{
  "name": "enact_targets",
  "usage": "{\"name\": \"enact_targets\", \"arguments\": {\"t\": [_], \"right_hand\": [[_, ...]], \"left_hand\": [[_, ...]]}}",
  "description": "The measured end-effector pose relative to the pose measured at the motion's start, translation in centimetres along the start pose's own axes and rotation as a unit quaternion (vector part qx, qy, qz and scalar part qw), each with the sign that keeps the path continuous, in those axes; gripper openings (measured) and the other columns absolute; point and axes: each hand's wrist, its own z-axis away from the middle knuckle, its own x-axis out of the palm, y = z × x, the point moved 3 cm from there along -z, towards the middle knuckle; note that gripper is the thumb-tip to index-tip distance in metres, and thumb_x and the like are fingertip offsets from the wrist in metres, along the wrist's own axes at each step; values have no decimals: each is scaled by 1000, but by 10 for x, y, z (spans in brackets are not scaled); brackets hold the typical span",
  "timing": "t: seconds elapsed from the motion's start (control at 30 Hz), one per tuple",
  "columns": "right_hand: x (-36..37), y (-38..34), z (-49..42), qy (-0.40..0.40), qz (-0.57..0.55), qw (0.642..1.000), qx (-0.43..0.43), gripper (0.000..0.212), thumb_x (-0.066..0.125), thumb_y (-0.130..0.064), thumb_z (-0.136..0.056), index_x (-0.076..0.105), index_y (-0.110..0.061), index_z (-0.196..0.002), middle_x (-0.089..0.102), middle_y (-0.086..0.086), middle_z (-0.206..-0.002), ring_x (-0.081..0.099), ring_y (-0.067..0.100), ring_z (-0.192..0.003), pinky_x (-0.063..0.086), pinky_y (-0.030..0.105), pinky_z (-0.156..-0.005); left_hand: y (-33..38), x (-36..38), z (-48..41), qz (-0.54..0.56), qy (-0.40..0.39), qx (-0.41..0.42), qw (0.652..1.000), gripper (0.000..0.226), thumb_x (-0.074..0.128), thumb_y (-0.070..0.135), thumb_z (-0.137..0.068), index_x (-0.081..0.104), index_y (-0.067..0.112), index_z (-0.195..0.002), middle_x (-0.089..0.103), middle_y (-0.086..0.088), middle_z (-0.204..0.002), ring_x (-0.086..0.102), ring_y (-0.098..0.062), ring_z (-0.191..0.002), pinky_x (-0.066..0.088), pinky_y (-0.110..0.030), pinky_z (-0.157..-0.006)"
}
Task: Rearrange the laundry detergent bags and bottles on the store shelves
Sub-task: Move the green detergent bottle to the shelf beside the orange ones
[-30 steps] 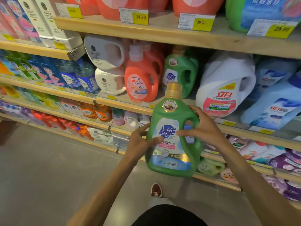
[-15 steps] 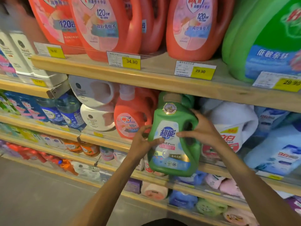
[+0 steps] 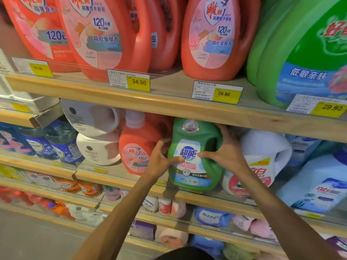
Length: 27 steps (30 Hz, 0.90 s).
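A green detergent bottle point(image 3: 193, 162) with a blue-and-white label stands on the second wooden shelf point(image 3: 120, 180), its cap tucked under the shelf above. My left hand point(image 3: 161, 159) grips its left side, thumb on the label. My right hand point(image 3: 223, 153) holds the right side by the handle, fingers curled round it. An orange bottle point(image 3: 137, 147) stands just to its left and a white bottle point(image 3: 262, 162) just to its right.
Large orange bottles point(image 3: 105, 34) and a big green jug point(image 3: 304, 53) fill the top shelf point(image 3: 169, 104), with yellow price tags point(image 3: 138, 82) along its edge. White jugs point(image 3: 93, 132) and blue bottles point(image 3: 56, 141) sit left; pouches point(image 3: 210, 216) lie on lower shelves.
Both hands lifted the green bottle from in front of the shelves and set it into the gap between the orange and white bottles; the camera view rose and moved closer.
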Motion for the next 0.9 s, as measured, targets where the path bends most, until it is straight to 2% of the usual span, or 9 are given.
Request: {"name": "enact_targets", "arguments": {"t": [0.1,0.17,0.3,0.37,0.43,0.53,0.77,0.9], "right_hand": [[6,4,6,19,13,1000,-1,113,96,-33,-49,38,-30,-145,41,2,-142,42,20,-130,39,32,-106],[11,10,11,30,28,999,0,112,96,-35,-50,35,-28,-144,39,2,-139,43,23,-129,41,34,-107],[21,18,20,30,49,998,7,110,94,-40,-53,29,-33,-140,36,1,-136,47,26,-125,47,41,-102],[26,20,24,31,52,998,0,108,94,-40,-53,25,-36,-137,34,2,-137,48,29,-126,49,43,-101],[30,23,26,31,54,998,-6,108,94,-38,-54,24,-36,-135,33,3,-137,49,30,-125,49,43,-100],[35,27,32,25,51,998,-6,106,94,-38,-55,23,-37,-134,31,1,-138,46,26,-128,47,40,-101],[49,36,34,-2,70,997,16,108,94,-39,-55,25,-34,-138,30,3,-142,47,30,-129,50,48,-98],[51,35,30,-3,82,997,11,111,94,-35,-57,20,-33,-140,32,9,-140,48,36,-127,50,51,-97]], "left_hand": [[-8,-2,-9,-10,6,-3,1000,89,101,38,-47,54,31,-122,72,-7,-120,70,-27,-111,57,-56,-89],[-13,-3,-14,-26,7,9,1000,91,101,42,-44,54,36,-122,71,-4,-121,69,-25,-112,57,-56,-90],[-14,-2,-14,-54,-11,42,998,87,100,32,-50,53,33,-122,72,-3,-121,68,-22,-115,56,-55,-93],[-14,-2,-11,-62,-12,50,997,81,99,27,-50,54,40,-117,72,2,-121,67,-16,-117,56,-52,-94],[-14,-1,-8,-74,-7,55,996,82,98,29,-48,54,46,-114,70,7,-122,65,-10,-119,56,-50,-97],[-19,-3,-6,-87,-8,54,995,82,99,20,-51,53,41,-115,69,8,-122,62,-7,-121,54,-48,-100],[-35,-4,-1,-73,-19,20,997,78,99,34,-46,55,33,-111,73,-5,-117,67,-24,-116,54,-56,-95],[-33,-2,-5,-79,-26,7,997,74,98,23,-51,56,32,-111,73,-7,-117,68,-25,-114,54,-56,-96]]}}
